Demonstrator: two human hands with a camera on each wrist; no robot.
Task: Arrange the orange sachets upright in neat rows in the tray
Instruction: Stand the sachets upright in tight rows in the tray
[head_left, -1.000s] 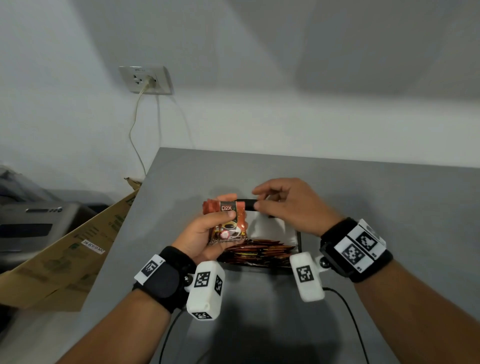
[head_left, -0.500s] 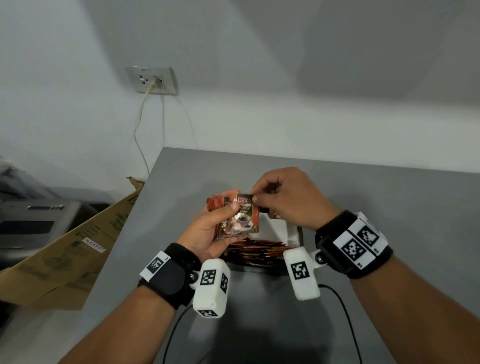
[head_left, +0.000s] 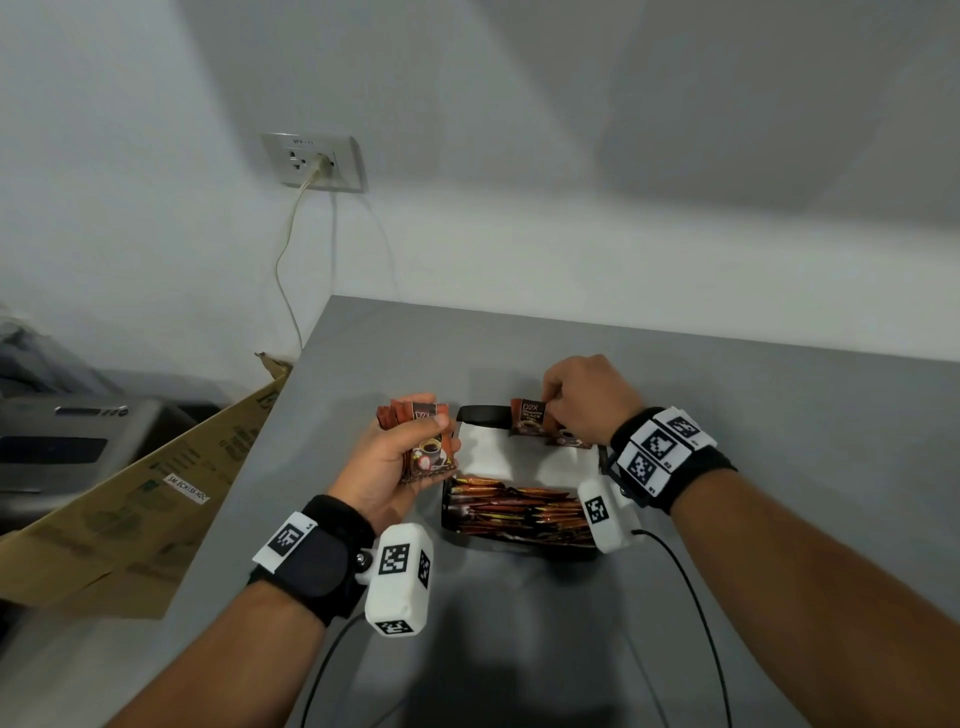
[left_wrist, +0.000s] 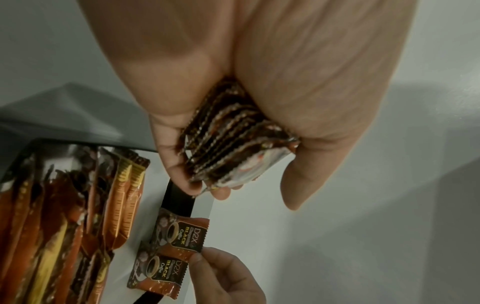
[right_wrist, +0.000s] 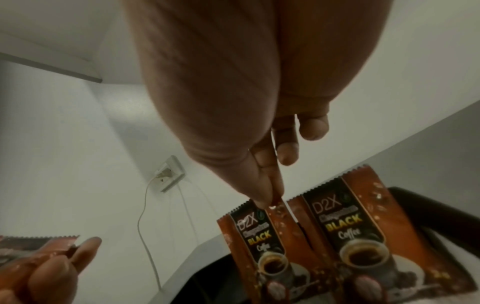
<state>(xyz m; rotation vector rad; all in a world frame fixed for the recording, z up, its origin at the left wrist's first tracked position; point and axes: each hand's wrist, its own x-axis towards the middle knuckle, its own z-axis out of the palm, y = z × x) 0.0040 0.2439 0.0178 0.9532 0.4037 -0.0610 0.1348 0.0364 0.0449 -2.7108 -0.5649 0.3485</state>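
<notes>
A black tray (head_left: 480, 414) with a white floor sits on the grey table (head_left: 753, 415). My left hand (head_left: 441, 436) hovers just left of it and grips a stack of several orange sachets (head_left: 428, 449), whose serrated edges (left_wrist: 233, 148) show in the left wrist view. My right hand (head_left: 550, 408) pinches the top edge of one orange sachet (right_wrist: 259, 236), which stands upright at the tray's far side. A second sachet (right_wrist: 363, 236) stands right beside it. Long orange and yellow stick packs (head_left: 519, 512) fill the tray's near part.
A wall socket (head_left: 317, 161) with a hanging cord is at the back left. A flattened cardboard box (head_left: 156, 493) and a grey machine (head_left: 62, 441) lie left of the table. Camera cables (head_left: 691, 597) trail over the table near me.
My right hand has taken one sachet off the stack and carried it right and down into the tray. My left hand has drawn back to the left with the rest.
</notes>
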